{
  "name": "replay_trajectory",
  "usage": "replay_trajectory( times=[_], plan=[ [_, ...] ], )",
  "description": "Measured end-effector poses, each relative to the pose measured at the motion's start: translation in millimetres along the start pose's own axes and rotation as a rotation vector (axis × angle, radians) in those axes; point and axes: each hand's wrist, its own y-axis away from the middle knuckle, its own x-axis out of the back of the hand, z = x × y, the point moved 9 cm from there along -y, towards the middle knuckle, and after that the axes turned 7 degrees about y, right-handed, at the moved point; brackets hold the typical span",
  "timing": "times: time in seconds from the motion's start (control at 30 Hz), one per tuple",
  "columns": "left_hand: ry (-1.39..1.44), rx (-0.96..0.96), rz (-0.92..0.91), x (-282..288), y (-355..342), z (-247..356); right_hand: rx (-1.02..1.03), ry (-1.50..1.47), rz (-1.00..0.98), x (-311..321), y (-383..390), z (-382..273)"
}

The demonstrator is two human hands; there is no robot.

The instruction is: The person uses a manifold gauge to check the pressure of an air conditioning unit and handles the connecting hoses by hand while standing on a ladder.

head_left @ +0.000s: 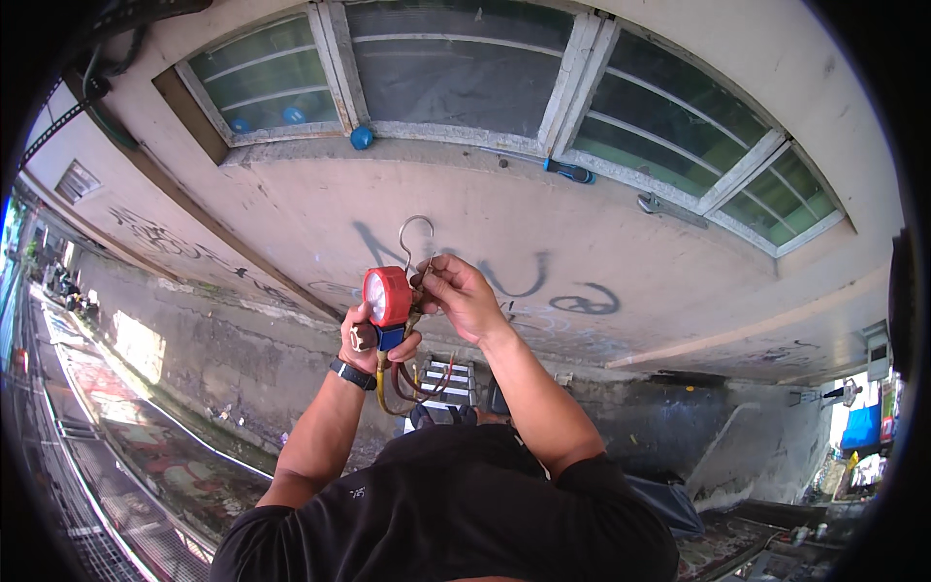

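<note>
A pressure gauge point(390, 296) with a red rim and white face is mounted on a blue and brass manifold. My left hand point(359, 341), wearing a black watch, is closed round that manifold below the dial. From its top rises a bent metal hook point(417, 225), which hangs on nothing visible. My right hand point(460, 299) pinches with thumb and forefinger beside the gauge, close to the foot of the hook; what lies between the fingertips is mostly hidden. A yellow hose point(384, 386) and a dark reddish hose point(436, 390) loop down from the manifold.
Along the window sill lie a blue round object point(362, 138), a blue-handled screwdriver point(569, 172) and a wrench point(669, 210). Ladder steps point(452, 380) show below my hands. A wall with graffiti point(582, 296) stands ahead, and a street runs far below on the left.
</note>
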Motion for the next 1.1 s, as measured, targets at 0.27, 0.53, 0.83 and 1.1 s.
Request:
replay_trajectory(
  times=[0.27, 0.53, 0.83, 1.1],
  plan=[
    [0.042, 0.006, -0.02, -2, -1, -3, -0.035, -0.073, 0.055, 1, 4, 7],
    [0.031, 0.011, -0.027, 0, -2, -8, -0.068, -0.173, 0.064, -1, 7, 0],
    [-0.064, 0.0, 0.035, 12, -2, -15, -0.064, 0.183, 0.146, 22, 12, 9],
    [-0.066, 0.003, 0.009, -7, -2, -14, -0.026, 0.221, 0.122, 16, 12, -6]
  ],
)
